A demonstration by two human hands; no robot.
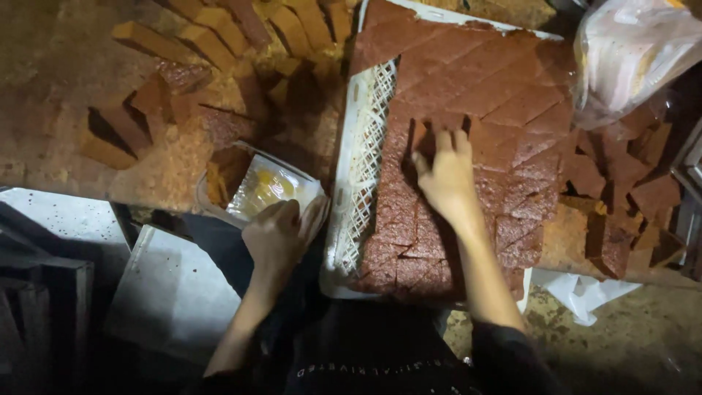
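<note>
A dim, crumb-strewn brown worktop (66, 95) carries our cake.
Our right hand (444, 175), fingers spread, presses on the diamond-cut brown cake slab (504, 88) in its white lattice tray (360, 183); at eight o'clock from it, our left hand (274, 235) grips a clear plastic container (263, 186). Loose cake pieces (219, 33) lie at eleven o'clock.

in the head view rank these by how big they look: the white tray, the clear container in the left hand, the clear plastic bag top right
1. white tray, clearly largest
2. clear plastic bag, partly cut off by the frame
3. clear container, held by the left hand

The bag and container look fairly close, so their order is unsure.
</note>
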